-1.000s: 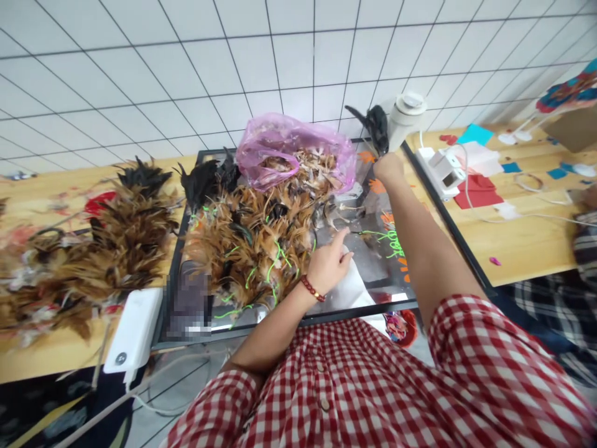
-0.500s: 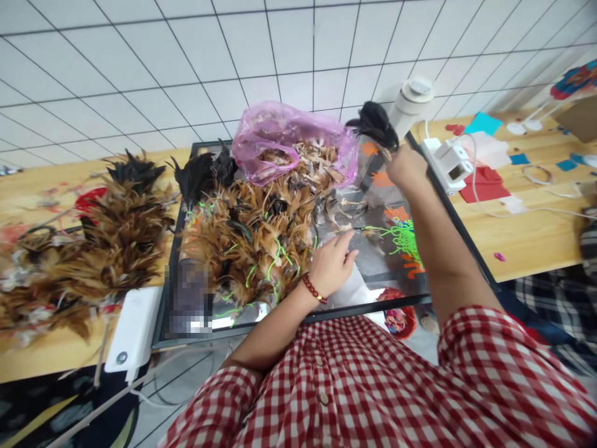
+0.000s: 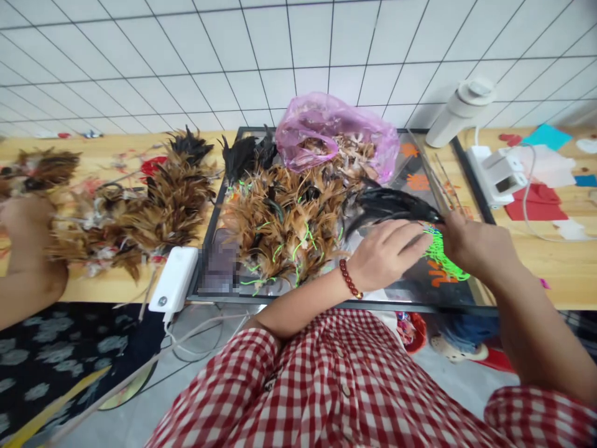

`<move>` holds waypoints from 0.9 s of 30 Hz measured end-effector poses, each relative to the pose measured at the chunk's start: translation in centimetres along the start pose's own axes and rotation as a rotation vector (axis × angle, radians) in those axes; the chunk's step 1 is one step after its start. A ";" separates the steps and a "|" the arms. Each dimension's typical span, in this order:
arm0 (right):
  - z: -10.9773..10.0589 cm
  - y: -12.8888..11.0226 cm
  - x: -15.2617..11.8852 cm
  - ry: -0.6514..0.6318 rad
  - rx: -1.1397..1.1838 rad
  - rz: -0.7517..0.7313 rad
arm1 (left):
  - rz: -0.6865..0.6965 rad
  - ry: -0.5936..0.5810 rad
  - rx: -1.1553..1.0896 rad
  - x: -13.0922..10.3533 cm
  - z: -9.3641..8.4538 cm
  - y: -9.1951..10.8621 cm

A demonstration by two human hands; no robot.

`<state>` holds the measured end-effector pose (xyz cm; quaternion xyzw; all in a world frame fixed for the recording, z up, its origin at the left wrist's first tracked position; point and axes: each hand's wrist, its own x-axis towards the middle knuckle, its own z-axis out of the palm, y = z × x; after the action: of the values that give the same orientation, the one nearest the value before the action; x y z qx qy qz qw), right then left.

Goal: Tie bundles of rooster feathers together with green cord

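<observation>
My right hand (image 3: 471,242) is closed round the base of a bundle of long black feathers (image 3: 392,204). Thin sticks (image 3: 441,180) slant up beyond that hand, and the feathers point left. My left hand (image 3: 385,252), with a red bead bracelet (image 3: 349,279) at its wrist, lies just below the feathers with its fingers stretched toward the base; its thumb is hidden. Between my hands lie bright green rubbery strands (image 3: 443,256). Brown feather bunches (image 3: 275,230), some with green ties, cover the left half of the black-framed board (image 3: 345,303).
A pink plastic bag (image 3: 308,112) of loose feathers stands behind. A white bottle (image 3: 459,115) and a power strip (image 3: 485,174) are at the right. A white power bank (image 3: 175,277) sits left of the board. Another person's hand (image 3: 28,218) is by a feather heap (image 3: 158,224).
My right hand has brought the black feathers down from the back toward my left hand. The view has turned left, and another person's arm now shows there.
</observation>
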<state>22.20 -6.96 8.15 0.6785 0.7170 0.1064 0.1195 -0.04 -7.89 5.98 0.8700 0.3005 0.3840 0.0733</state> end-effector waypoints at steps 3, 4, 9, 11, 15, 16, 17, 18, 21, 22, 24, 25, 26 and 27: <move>-0.4 0.7 -0.8 0.063 -0.053 0.062 | 0.006 -0.005 -0.051 1.3 -0.8 0.9; -0.7 1.2 -0.5 0.087 -0.050 0.146 | 0.001 -0.020 -0.070 1.4 -0.9 1.1; -1.9 3.3 4.9 0.187 0.189 0.430 | 0.068 -0.058 -0.096 -0.7 1.8 1.0; -1.5 3.3 8.0 0.214 0.316 0.425 | 0.100 -0.075 -0.059 -1.9 3.5 0.3; -0.3 2.0 13.0 0.191 0.471 0.436 | 0.022 -0.140 -0.045 -3.6 5.4 -1.4; -0.2 1.5 13.5 0.175 0.485 0.427 | -0.011 -0.145 -0.048 -3.9 5.4 -1.7; -0.1 1.1 13.7 0.165 0.492 0.409 | -0.037 -0.137 -0.048 -4.1 5.4 -2.0; -0.2 0.7 13.4 0.161 0.495 0.379 | -0.047 -0.111 -0.048 -4.3 5.3 -2.1; -0.4 -0.8 10.2 0.216 0.508 0.223 | 0.019 0.045 -0.058 -4.7 4.6 -2.1; -0.3 -1.4 8.7 0.232 0.522 0.172 | 0.044 0.104 -0.065 -4.8 4.4 -2.0; 0.3 -2.7 5.6 0.199 0.596 0.083 | 0.054 0.172 -0.099 -4.8 3.9 -1.7; 0.9 -3.4 4.3 0.153 0.638 0.057 | 0.033 0.176 -0.129 -4.7 3.8 -1.5; 1.5 -4.0 3.3 0.098 0.662 0.044 | -0.005 0.167 -0.170 -4.7 3.7 -1.3; 2.2 -4.5 2.6 0.046 0.662 0.051 | -0.062 0.152 -0.226 -4.5 3.8 -1.3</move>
<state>18.48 -4.66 4.53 0.6955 0.6980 -0.1140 -0.1266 -0.34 -9.10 0.07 0.8149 0.2869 0.4777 0.1597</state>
